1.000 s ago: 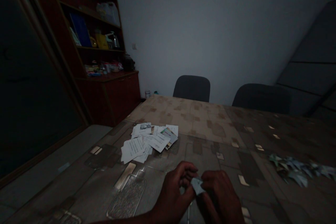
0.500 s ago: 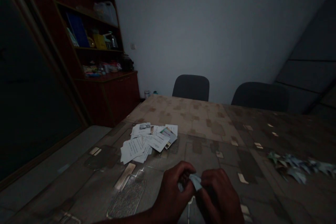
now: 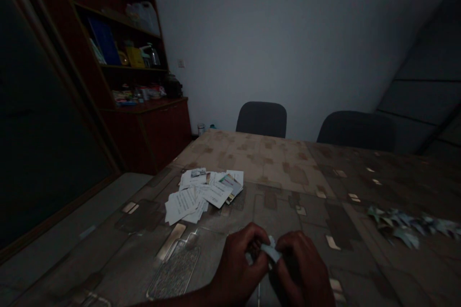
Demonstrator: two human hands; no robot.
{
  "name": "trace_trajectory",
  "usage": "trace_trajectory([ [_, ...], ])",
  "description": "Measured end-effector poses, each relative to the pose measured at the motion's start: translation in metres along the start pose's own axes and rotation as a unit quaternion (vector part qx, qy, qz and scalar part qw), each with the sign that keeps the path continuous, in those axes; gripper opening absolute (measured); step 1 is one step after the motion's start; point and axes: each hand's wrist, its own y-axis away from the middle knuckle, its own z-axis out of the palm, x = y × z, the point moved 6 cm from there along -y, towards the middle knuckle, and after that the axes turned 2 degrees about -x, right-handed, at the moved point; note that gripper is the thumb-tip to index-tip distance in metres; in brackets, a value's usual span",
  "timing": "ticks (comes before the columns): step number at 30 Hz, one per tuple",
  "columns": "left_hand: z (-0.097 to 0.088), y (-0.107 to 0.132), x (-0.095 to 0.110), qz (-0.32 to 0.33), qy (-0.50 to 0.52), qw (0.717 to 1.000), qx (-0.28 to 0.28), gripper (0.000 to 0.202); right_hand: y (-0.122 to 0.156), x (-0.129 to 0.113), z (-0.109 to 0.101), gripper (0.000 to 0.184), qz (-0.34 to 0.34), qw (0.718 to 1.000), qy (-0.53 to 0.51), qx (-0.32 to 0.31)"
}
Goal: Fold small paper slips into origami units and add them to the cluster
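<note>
Low in the head view, a small piece of pale folded paper is pinched between my two hands above the table. My left hand has its thumb and curled fingers closed on the paper's left side. On the right side, my right hand grips the same paper with bent fingers. Part of the paper is hidden behind the fingers. Beyond my left hand lies a loose pile of printed paper cards. Far to the right sits a row of folded paper pieces.
A patterned cloth covers the table. Two dark chairs stand at its far side, one chair in the middle and another chair to the right. At the left is a reddish-brown cabinet with filled shelves. The room is dim.
Both hands stay close together with the paper between them. The paper has turned slightly, and its visible strip now slants down to the right between the fingers.
</note>
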Motion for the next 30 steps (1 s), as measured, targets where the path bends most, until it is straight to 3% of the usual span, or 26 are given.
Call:
trace_trajectory([
  [6, 0.002, 0.0, -0.006, -0.012, 0.007, 1.0, -0.001, 0.019, 0.001, 0.001, 0.001, 0.013, 0.007, 1.0, -0.005, 0.001],
  [13, 0.002, 0.0, -0.011, -0.014, 0.003, 1.0, -0.015, 0.031, -0.002, -0.011, -0.006, 0.016, -0.057, 0.998, 0.034, 0.017],
  [17, 0.002, -0.001, -0.008, -0.026, -0.016, 0.999, -0.009, 0.029, -0.002, -0.007, -0.006, 0.017, -0.036, 0.998, 0.045, 0.013],
  [24, 0.004, 0.0, -0.011, -0.05, -0.006, 0.999, -0.014, 0.024, -0.001, -0.011, -0.005, 0.014, -0.084, 0.994, 0.064, 0.009],
  [27, 0.006, 0.001, -0.014, -0.045, -0.006, 0.999, -0.021, 0.041, -0.001, -0.009, -0.002, 0.015, -0.067, 0.996, 0.054, 0.002],
  [30, 0.007, 0.002, -0.016, -0.048, -0.014, 0.998, -0.025, 0.04, -0.001, -0.007, 0.0, 0.015, -0.041, 0.999, 0.023, 0.001],
])
